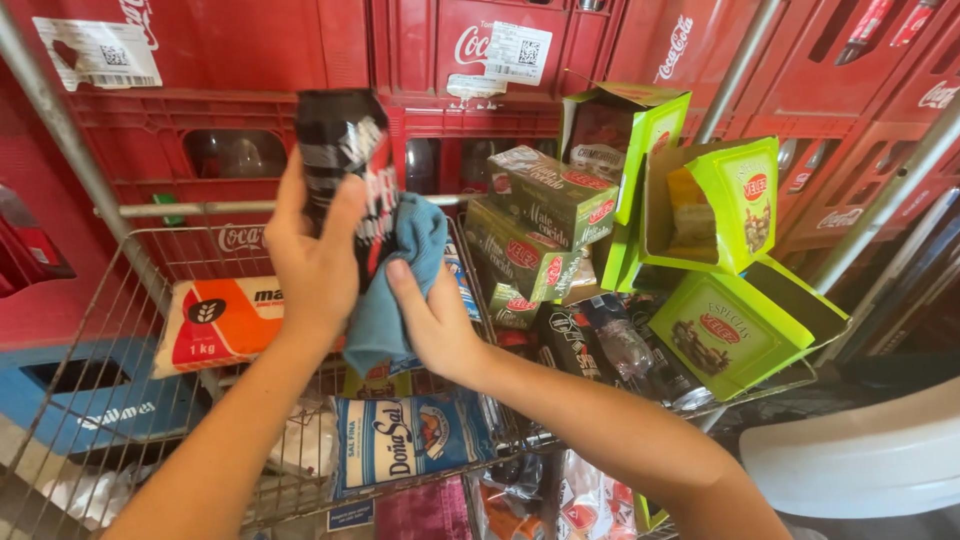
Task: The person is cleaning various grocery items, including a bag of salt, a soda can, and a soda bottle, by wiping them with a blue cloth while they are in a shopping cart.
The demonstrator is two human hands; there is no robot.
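My left hand (315, 265) grips a black packet (345, 150) with red and white print and holds it upright above a wire cart (130, 330). My right hand (432, 318) presses a blue cloth (395, 280) against the right side of that packet. Both arms reach in from the bottom of the head view. The lower part of the packet is hidden behind my left hand and the cloth.
In the cart lie an orange and white bag (225, 320), a blue and white bag (405, 440), dark green packs (545, 200) and bright green open cartons (730, 260). Red bottle crates (250, 60) form a wall behind. A white curved surface (860, 460) sits at lower right.
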